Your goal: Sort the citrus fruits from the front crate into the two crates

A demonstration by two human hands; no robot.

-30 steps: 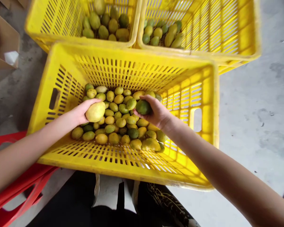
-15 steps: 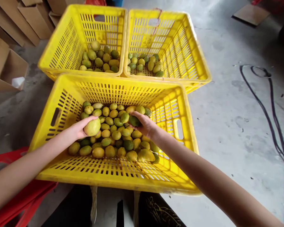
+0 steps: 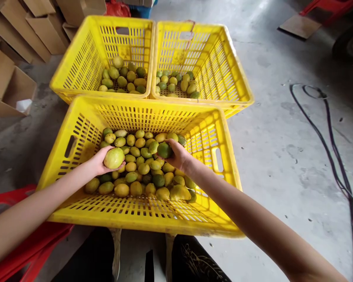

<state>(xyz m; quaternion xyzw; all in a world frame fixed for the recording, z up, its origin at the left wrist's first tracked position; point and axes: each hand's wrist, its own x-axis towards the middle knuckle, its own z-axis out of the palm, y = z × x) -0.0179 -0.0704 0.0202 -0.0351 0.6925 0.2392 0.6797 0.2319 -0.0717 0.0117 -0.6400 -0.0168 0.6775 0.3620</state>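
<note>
My left hand (image 3: 101,161) is closed around a large yellow-green lemon (image 3: 114,158), over the left side of the near yellow crate (image 3: 141,224). In my right hand (image 3: 179,156) is a dark green lemon (image 3: 164,150), gripped from its right side above the fruit. Below both hands, many yellow and green lemons (image 3: 135,188) cover the crate's floor. A big, oddly shaped yellow lemon (image 3: 179,193) lies near the crate's front wall. Part of the fruit is hidden under my hands.
Two more yellow crates, one at back left (image 3: 76,55) and one at back right (image 3: 232,70), hold fewer lemons. Cardboard boxes (image 3: 47,31) stand at far left, a red stool (image 3: 32,243) at near left. A black cable (image 3: 335,145) lies on the floor at right.
The view has shifted slightly. My left hand has turned the yellow-green lemon upward, and the dark green lemon in my right hand now shows more fully. Both lemons stay held.
</note>
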